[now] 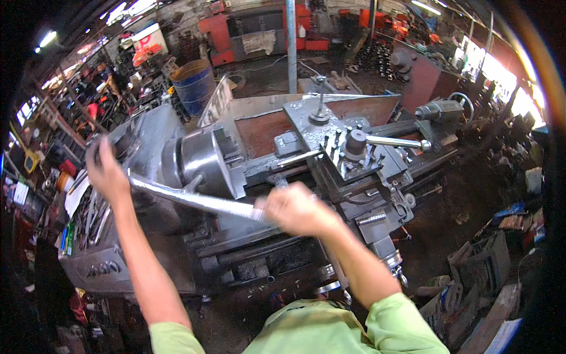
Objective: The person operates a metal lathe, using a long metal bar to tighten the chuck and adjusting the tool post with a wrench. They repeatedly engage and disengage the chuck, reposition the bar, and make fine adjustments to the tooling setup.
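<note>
A long, shiny, slightly bent metal bar (200, 202) slants across in front of the lathe chuck (203, 162), blurred by motion. My right hand (295, 207) is closed around its right end, below the carriage. At the bar's other end, my left hand (109, 176) grips it over the headstock (150, 138); its fingers are partly smeared, and a dark curved piece shows beside them. The chuck's jaws face right, towards the tool post (355, 143), which has a bright lever handle (398, 141) sticking out to the right.
Long metal tools (97, 221) lie on the headstock's left side, by several control knobs (101, 269). The tailstock (439, 110) stands at the far right of the bed. Behind the lathe are a blue drum (193, 88) and a post (291, 47). Metal scraps (480, 262) crowd the right floor.
</note>
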Demonstrator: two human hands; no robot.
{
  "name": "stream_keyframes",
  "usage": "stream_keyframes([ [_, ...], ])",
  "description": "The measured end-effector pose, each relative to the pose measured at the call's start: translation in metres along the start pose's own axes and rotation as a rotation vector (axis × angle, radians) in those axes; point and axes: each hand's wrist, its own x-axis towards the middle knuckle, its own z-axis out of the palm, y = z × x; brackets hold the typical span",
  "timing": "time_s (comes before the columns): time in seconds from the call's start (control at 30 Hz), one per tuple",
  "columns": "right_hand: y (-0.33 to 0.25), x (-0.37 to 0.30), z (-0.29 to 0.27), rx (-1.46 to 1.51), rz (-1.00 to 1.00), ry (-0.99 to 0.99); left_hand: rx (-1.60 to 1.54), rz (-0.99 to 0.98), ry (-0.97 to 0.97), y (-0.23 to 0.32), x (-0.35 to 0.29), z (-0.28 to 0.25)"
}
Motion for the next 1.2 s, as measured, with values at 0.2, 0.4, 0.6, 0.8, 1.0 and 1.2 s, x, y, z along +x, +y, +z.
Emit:
stream_keyframes([
  [0.2, -0.017, 0.014, 0.151, 0.079, -0.235, -0.349, 0.586, 0.883, -1.010, 0.107, -0.091, 0.158],
  [0.4, 0.039, -0.016, 0.073, -0.225, 0.126, -0.147, 0.371, 0.955, -0.880, 0.096, -0.216, 0.063],
  [0.6, 0.048, -0.071, -0.065, -0.523, 0.007, 0.322, 0.407, 1.152, -0.493, 0.090, -0.200, 0.052],
  [0.8, 0.069, -0.068, -0.201, -1.220, 0.160, 0.932, 0.815, 0.591, -0.368, 0.080, -0.128, 0.119],
  [1.0, 0.099, -0.055, -0.214, -1.248, 0.392, 0.769, 0.794, 0.578, -0.576, 0.103, -0.095, 0.154],
  [1.2, 0.098, -0.056, -0.212, -1.186, 0.388, 0.784, 0.298, 1.082, -0.754, 0.065, -0.124, 0.065],
])
